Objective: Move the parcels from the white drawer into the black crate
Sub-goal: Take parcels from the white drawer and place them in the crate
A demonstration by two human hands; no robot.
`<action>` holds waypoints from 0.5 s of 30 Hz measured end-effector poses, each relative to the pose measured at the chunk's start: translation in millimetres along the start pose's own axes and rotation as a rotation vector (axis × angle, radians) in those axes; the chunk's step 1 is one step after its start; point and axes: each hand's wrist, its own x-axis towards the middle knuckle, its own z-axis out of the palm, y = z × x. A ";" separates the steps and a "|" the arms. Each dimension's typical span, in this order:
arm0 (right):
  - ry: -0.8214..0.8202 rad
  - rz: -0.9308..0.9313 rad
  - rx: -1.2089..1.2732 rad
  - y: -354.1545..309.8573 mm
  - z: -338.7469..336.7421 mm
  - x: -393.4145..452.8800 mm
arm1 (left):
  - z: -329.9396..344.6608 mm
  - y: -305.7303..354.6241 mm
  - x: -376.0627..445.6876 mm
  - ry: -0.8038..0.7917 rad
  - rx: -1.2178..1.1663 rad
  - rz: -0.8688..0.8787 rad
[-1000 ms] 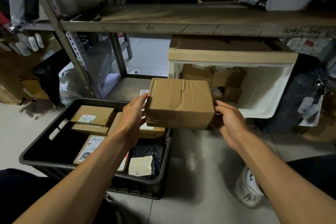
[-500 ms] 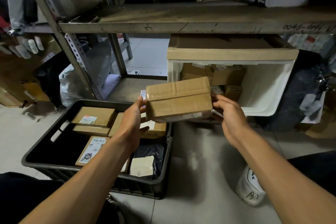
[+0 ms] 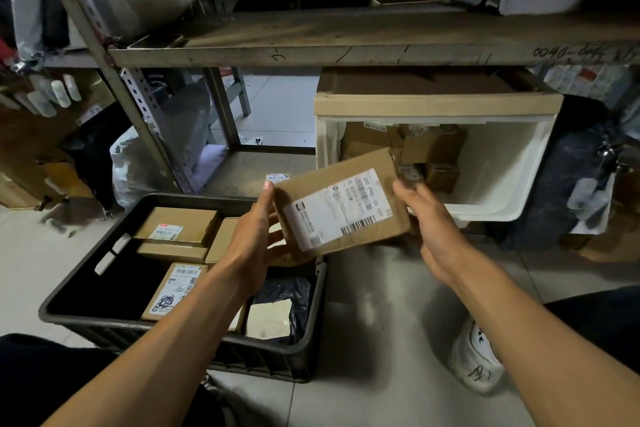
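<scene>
- While the cardboard parcel (image 3: 341,206) is tilting in the air with its white shipping label (image 3: 341,208) facing you, your left hand (image 3: 254,241) is gripping its left end, thumb up along the edge and fingers curled underneath.
- Your right hand (image 3: 429,222) is hovering at the parcel's right end with relaxed fingers; you are not grasping anything with it.
- The parcel is hanging above the right rim of the black crate (image 3: 313,340), between the crate and the white drawer (image 3: 502,170).
- More brown boxes (image 3: 429,149) are sitting at the back of the drawer.
- Several labelled parcels (image 3: 176,227) and a black bag (image 3: 287,291) are lying inside the crate.
- A white bag (image 3: 476,357) is lying on the floor beside your right forearm.
</scene>
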 end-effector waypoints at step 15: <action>0.065 0.135 0.009 -0.8 10.3 -2.3 | 1.6 -6.5 -1.8 -0.267 -0.028 -0.176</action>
